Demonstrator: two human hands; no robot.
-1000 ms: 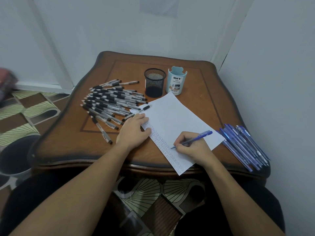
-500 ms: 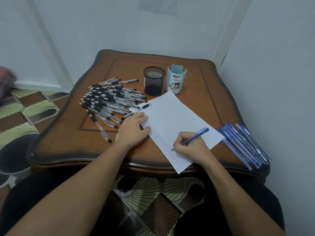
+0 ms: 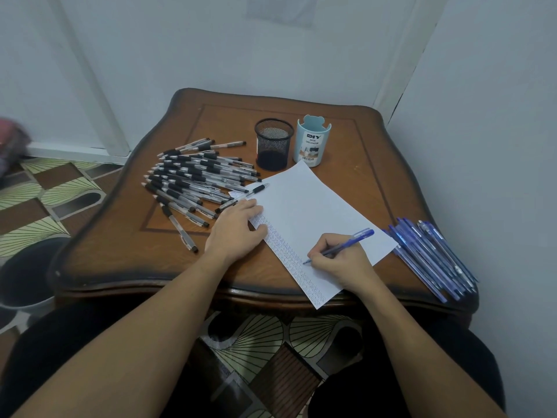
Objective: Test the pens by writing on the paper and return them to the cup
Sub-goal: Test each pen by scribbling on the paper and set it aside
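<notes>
Pressing its tip to the paper (image 3: pixel 316 212), the blue pen (image 3: pixel 346 244) sits a little right of the frame's centre, its long axis slanting from the tip at lower left to the cap end at upper right. The right hand (image 3: pixel 343 267) holds it in a writing grip, fingers (image 3: pixel 324 244) clamped round the lower barrel just above the tip, which meets the sheet beside a band of small blue marks along the paper's left edge. The left hand (image 3: pixel 235 227) lies flat, its straight fingers spread loosely on the sheet's left edge and pinning it to the bench (image 3: pixel 120 236). From the pen, both cups stand up-frame and slightly left, past the paper's far corner: the black mesh cup (image 3: pixel 273 144) and, just to its right, the pale blue cup (image 3: pixel 312 143), which the corner nearly touches. As the right hand carries the pen, the return is likely a reach up the frame across the sheet; which cup is meant cannot be told. A heap of black-grip pens (image 3: pixel 193 179) spreads over the bench at centre left, and a row of blue pens (image 3: pixel 434 257) lies at the right edge, just beside the writing hand.
</notes>
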